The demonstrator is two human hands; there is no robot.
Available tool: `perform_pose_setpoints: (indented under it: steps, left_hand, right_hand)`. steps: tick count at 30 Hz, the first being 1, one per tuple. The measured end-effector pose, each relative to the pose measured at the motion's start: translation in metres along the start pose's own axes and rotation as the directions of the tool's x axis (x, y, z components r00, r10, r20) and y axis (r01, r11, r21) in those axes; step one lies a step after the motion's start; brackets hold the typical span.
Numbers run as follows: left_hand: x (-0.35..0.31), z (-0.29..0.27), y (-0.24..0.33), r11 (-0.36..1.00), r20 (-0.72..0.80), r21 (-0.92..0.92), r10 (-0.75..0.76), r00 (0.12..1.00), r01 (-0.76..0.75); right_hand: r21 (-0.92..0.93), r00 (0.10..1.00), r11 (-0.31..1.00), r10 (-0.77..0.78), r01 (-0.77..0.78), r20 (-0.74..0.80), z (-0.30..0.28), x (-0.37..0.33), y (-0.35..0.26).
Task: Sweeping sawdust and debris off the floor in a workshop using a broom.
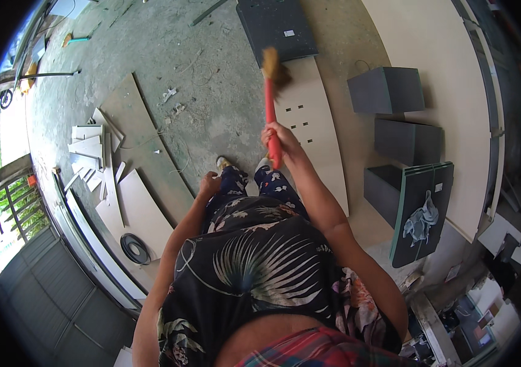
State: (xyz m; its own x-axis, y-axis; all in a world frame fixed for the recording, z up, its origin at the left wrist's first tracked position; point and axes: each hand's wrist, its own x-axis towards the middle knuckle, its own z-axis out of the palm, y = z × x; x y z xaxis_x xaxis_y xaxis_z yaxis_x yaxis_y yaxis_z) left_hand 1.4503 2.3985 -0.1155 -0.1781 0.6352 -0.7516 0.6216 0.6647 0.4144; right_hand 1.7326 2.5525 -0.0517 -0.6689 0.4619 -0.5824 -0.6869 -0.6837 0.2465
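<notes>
My right hand [284, 142] is wrapped round the red handle of a hand broom [269, 103]. The broom points away from me, its tan and brown bristles at the far end and partly smeared by motion. Below the bristles lies a pale board [306, 116] with several small dark slots, beside the broom's handle. A dark grey panel [276, 30] with a white label lies just beyond the bristles. Beside my left thigh hangs my left hand [210, 183], its fingers curled in with nothing visible in them.
Dark grey box units [386, 90] stand on the right; a grey rag [421, 219] hangs over panels by the nearest one. On the left are scrap board strips [92, 150], a long board [144, 140] and a black coil [134, 249]. Debris [178, 110] litters the concrete floor.
</notes>
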Motion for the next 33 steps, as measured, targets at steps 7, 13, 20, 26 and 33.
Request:
perform_pose_setpoints:
  steps: [7, 13, 20, 26, 33]
  left_hand:
    - [0.003, -0.013, -0.055, 0.991, -0.051, -0.090, -0.103, 0.993, 0.098]
    - [0.007, -0.033, -0.066, 0.992, -0.029, -0.074, -0.107, 0.994, 0.105]
    - [0.012, -0.073, -0.064, 0.964, -0.052, -0.252, -0.098, 0.994, 0.082]
    - [0.023, -0.108, -0.114, 0.972, -0.092, -0.208, -0.130, 0.987, 0.109]
    - [0.032, -0.132, -0.152, 0.952, -0.095, -0.249, -0.208, 0.974, 0.179]
  right_hand:
    - [-0.235, 0.988, 0.960, -0.153, 0.151, 0.010, 0.052, -0.073, 0.015]
    - [-0.193, 0.848, 0.912, -0.407, 0.361, -0.340, 0.038, -0.093, 0.069]
    - [-0.194, 0.912, 0.940, -0.323, 0.279, -0.252, 0.033, -0.007, 0.099]
    - [-0.132, 0.959, 0.983, -0.157, 0.128, -0.237, 0.067, 0.111, 0.109]
    - [-0.709, 0.944, 0.682, -0.321, 0.178, -0.071, 0.128, 0.108, 0.074]
